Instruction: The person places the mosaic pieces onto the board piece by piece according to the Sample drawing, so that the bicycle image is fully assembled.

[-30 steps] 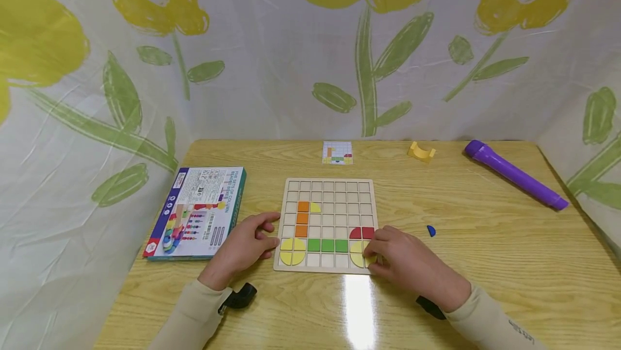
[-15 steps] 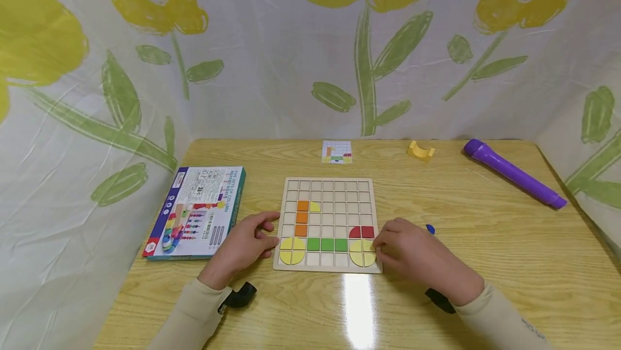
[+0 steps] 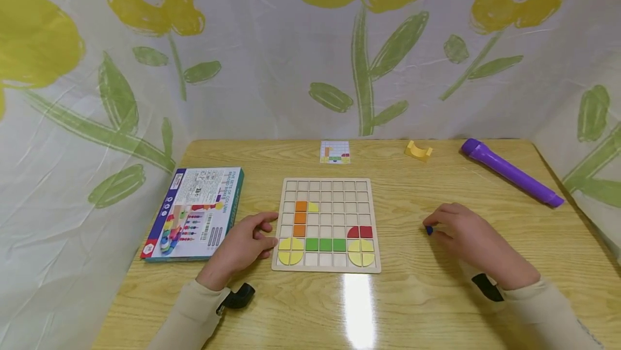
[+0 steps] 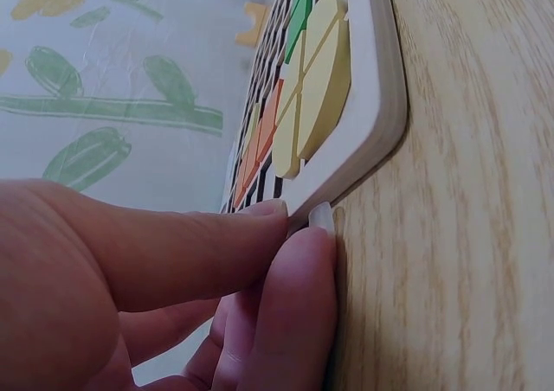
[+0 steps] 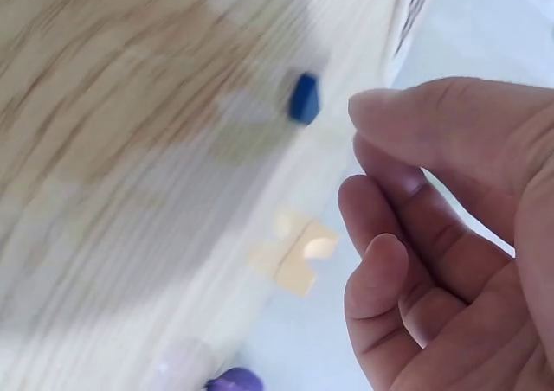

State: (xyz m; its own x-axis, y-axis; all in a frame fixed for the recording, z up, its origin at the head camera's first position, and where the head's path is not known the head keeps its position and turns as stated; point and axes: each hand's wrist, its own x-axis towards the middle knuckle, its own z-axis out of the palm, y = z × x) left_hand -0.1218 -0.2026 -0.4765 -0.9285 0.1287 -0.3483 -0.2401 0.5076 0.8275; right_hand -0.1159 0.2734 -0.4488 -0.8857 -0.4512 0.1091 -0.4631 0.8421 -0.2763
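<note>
My left hand [image 3: 245,242] rests at the left edge of a wooden grid board [image 3: 326,183], thumb and forefinger apart along the rim. In the left wrist view the fingertips [image 4: 275,208] touch the board's edge near its corner. On the board lie two yellow circles [image 3: 291,251] of quarter pieces, green squares [image 3: 326,245], orange squares [image 3: 301,219], a yellow quarter [image 3: 313,207] and red pieces [image 3: 359,232]. My right hand [image 3: 466,237] is over the table right of the board, its fingertips close to a small blue half-round piece [image 5: 305,99]. The right wrist view shows a gap between them.
A pattern card [image 3: 335,152] lies behind the board. Further right are a yellow arch block [image 3: 419,151] and a purple microphone-shaped stick [image 3: 511,172]. A boxed toy set [image 3: 194,215] lies left of the board. Flowered cloth [image 3: 267,69] hangs around the wooden table [image 3: 301,312].
My right hand has left the lower right yellow circle and moved right to the blue half-round piece. My left hand has stayed at the board's edge.
</note>
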